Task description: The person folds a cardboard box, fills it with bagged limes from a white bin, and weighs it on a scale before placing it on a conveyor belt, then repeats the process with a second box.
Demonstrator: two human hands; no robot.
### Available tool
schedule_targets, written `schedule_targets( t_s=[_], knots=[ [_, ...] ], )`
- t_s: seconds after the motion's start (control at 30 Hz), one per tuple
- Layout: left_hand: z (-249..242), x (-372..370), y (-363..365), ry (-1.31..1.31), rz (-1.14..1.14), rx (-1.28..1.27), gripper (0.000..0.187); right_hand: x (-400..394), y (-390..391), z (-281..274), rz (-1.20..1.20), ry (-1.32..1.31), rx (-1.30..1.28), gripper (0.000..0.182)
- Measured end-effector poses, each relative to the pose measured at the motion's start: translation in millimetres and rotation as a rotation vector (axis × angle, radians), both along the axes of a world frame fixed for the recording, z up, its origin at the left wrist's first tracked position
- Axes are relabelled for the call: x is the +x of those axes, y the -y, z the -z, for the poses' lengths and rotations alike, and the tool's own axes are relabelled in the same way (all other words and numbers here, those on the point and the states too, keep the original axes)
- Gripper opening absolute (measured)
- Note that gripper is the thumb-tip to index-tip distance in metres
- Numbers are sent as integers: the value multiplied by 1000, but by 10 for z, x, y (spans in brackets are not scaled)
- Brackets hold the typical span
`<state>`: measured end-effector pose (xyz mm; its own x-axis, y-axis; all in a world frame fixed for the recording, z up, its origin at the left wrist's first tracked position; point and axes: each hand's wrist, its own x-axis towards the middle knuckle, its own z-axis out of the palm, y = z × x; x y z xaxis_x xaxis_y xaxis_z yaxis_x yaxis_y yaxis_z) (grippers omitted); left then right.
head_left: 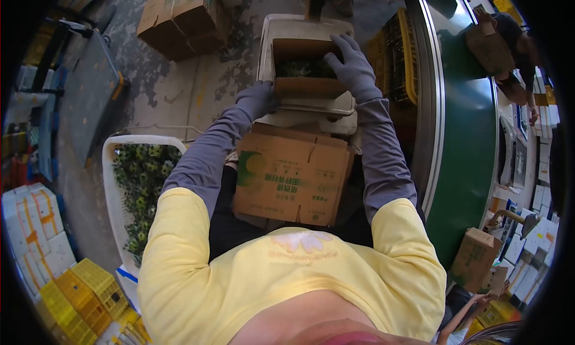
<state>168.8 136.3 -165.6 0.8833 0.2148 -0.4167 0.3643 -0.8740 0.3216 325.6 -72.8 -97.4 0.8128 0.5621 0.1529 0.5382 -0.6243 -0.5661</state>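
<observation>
An open brown cardboard box (pixel 305 84) holding dark green produce rests on a white crate (pixel 311 114) in front of me. My left hand (pixel 256 99), in a grey glove, grips the box's near left corner. My right hand (pixel 353 70), also gloved in grey, lies over the box's right edge with fingers reaching inside. A second, closed cardboard box (pixel 290 174) with green print sits on my lap, below the open one.
A white tub (pixel 111 183) of green-yellow produce stands at my left. Cardboard boxes (pixel 179 19) lie on the concrete floor ahead. A green conveyor belt (pixel 464 141) runs along the right, with another person (pixel 509 52) beyond it. Yellow crates (pixel 84 297) and white boxes (pixel 36 231) are at lower left.
</observation>
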Motion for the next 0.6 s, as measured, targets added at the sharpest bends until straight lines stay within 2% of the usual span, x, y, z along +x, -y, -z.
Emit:
schedule_targets(
  t_s=[0.13,0.23,0.33,0.43,0.5,0.6],
  knots=[
    [344,-87,144,95,-148,77,32,-18,-11,-32,14,13,3,55],
    [206,-165,81,37,14,127,29,-9,-15,-19,21,6,-4,55],
    [-73,-379,-46,-35,347,126,24,-25,-4,-23,11,33,3,56],
    [-342,-668,-299,-112,314,172,23,-113,-24,-64,14,21,3,55],
    [-235,-927,-755,-60,206,212,25,-128,8,-100,-2,-10,31,54],
    [-389,-1209,-1274,-4,-106,289,28,-101,96,-104,-50,-68,133,54]
  ],
)
